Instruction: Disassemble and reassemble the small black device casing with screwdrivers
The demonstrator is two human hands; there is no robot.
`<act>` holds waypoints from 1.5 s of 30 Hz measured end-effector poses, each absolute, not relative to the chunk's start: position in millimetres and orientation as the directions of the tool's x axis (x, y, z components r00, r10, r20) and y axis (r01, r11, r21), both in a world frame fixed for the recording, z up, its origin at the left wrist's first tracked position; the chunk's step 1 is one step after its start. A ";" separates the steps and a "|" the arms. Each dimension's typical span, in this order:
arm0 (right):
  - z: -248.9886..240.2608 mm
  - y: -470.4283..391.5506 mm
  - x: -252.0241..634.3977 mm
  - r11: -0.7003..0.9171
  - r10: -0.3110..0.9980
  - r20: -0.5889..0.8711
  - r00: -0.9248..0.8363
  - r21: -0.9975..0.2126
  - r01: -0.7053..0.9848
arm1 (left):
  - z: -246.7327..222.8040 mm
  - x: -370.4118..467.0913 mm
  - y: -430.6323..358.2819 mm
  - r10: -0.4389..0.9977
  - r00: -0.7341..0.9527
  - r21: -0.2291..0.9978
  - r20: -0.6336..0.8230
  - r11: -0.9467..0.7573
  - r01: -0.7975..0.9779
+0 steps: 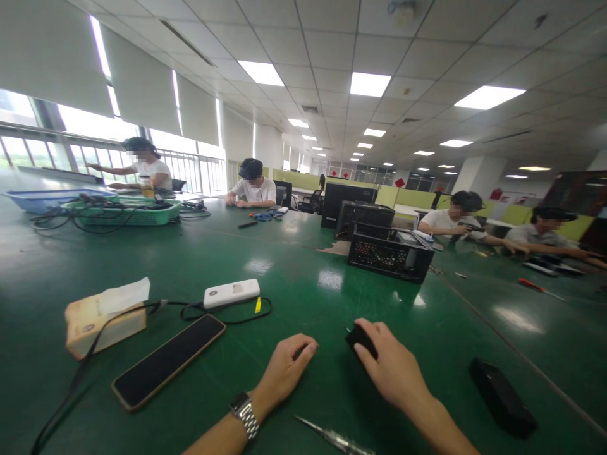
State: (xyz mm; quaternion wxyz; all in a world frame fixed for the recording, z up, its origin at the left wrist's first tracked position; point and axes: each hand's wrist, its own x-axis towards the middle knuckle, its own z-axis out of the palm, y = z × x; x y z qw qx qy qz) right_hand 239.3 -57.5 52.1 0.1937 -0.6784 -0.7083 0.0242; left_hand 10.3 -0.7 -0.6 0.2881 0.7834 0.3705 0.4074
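Reaching in low from the near right with the right hand (391, 363), back turned up, and holding a small black object (364, 338) in the near middle of the green table (284, 278), just right of the left hand (284, 366) and apart from it. Looking dark and blocky, with a thin pale bit poking out at the far left corner; partly covered by the hand, so hard to read in full. Clamping right fingers and thumb around it, bending over its top and sides.

Over to the left: slanting in from the near left, curling fingers inward with thumb close to index finger; cannot tell whether pinching anything. Wearing a metal-banded watch (244, 414) on that wrist.

Going outward: passing a clear-handled screwdriver (332, 437) lying between the forearms, then, at near right, a long black case (502, 398). Swinging left: finding a dark-screened phone (168, 360) near a tissue pack (107, 319), then a white power bank (232, 292) beside a black cable (175, 303). Looking farther: meeting an open computer case (391, 256) right of centre, a green basket (128, 215) of cables at far left, a red-handled screwdriver (531, 286) at far right, and four seated co-workers (258, 191) beyond.
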 end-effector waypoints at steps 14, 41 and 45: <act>6.2 -23.3 406.5 -0.586 0.804 0.019 0.595 -0.149 0.797 | -0.4 10.4 -2.2 0.818 0.398 0.763 0.415 -0.551 0.338; 24.1 -85.4 364.1 -0.459 0.844 0.188 0.502 -0.229 0.858 | -5.6 9.9 -1.4 0.816 0.397 0.747 0.421 -0.560 0.358; -4.4 -100.1 362.1 -0.302 0.920 0.139 0.365 -0.339 0.891 | -3.1 10.9 -1.4 0.815 0.407 0.743 0.413 -0.560 0.366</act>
